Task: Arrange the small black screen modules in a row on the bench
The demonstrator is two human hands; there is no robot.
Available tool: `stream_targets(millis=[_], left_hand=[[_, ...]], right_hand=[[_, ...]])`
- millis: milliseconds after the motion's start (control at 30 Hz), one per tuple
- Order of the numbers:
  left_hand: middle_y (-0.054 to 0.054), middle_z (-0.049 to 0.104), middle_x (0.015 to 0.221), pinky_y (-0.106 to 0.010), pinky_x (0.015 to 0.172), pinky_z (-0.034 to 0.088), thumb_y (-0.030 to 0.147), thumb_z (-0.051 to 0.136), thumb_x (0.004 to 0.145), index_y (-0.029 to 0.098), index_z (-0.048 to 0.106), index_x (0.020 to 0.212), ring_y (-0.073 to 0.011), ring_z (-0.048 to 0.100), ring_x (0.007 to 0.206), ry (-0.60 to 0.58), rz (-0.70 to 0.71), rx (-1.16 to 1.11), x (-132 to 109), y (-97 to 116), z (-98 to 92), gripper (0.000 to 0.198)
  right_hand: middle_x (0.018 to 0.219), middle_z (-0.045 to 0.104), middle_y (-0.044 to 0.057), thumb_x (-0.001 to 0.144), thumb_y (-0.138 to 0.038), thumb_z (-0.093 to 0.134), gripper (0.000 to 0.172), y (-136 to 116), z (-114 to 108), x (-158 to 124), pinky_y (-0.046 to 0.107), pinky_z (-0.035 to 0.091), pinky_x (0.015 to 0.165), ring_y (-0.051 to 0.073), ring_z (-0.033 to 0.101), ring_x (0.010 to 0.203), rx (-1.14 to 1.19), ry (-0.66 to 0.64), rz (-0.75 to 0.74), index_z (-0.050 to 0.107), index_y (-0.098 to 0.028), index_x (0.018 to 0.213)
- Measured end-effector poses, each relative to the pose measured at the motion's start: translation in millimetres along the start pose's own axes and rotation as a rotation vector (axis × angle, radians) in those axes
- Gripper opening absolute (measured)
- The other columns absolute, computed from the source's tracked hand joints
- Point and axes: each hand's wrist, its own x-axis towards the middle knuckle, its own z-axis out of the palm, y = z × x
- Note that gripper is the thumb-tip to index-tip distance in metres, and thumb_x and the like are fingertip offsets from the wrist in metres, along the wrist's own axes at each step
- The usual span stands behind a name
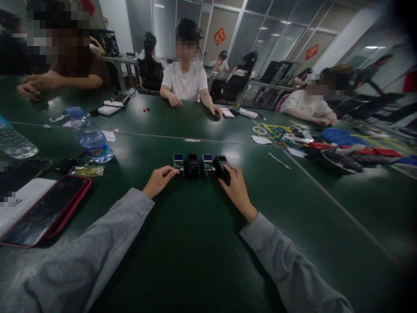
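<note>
Four gadgets stand in a row on the green table [195,243], at 12 o'clock from the person: left board [179,164], left case [193,167], right board [209,166] and right case [221,164], strung from 9 to 3 o'clock. The right hand [237,186] grips the right case between thumb and fingers. The left hand [159,179] has its fingertips drawn together at the left board's 7 o'clock side; whether they pinch it, I cannot tell. From the row, the wrench [279,161] lies at 3 o'clock, the bottle [89,134] stands past 9, and a co-worker in white [185,82] sits at 12
</note>
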Motion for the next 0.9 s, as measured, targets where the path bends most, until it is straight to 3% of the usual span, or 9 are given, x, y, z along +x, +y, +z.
stream_targets(millis=[467, 733, 900], left_hand=[[-0.005, 0.070, 0.098, -0.034, 0.077, 0.047, 0.048, 0.052, 0.090, 0.019, 0.068, 0.100, -0.0183, 0.062, 0.084, 0.000, 0.003, -0.006, 1.0, -2.8, 0.9, 0.035], [-0.004, 0.070, 0.093, -0.032, 0.071, 0.047, 0.049, 0.051, 0.090, 0.019, 0.068, 0.099, -0.0170, 0.061, 0.077, 0.000, 0.010, -0.003, 0.9, -2.0, 1.1, 0.036], [-0.005, 0.069, 0.095, -0.032, 0.073, 0.047, 0.049, 0.052, 0.090, 0.019, 0.068, 0.099, -0.0172, 0.061, 0.079, -0.002, -0.002, -0.014, 0.1, -1.0, 0.0, 0.035]], right_hand=[[0.121, 0.050, 0.014, 0.089, -0.045, 0.058, 0.051, 2.9, -2.7, 2.5, 0.048, 0.046, 0.100, 0.028, 0.051, 0.114, 0.154, 0.109, 0.084, 0.051, -0.016, 0.130], [0.111, 0.057, 0.016, 0.091, -0.057, 0.046, 0.055, 26.3, 6.1, 2.7, 0.052, 0.044, 0.096, 0.030, 0.053, 0.106, 0.169, 0.188, 0.240, 0.055, -0.013, 0.122], [0.121, 0.052, 0.020, 0.087, -0.062, 0.051, 0.068, 28.9, 8.3, 2.2, 0.052, 0.040, 0.102, 0.031, 0.049, 0.116, 0.151, 0.199, 0.258, 0.050, -0.009, 0.131]])
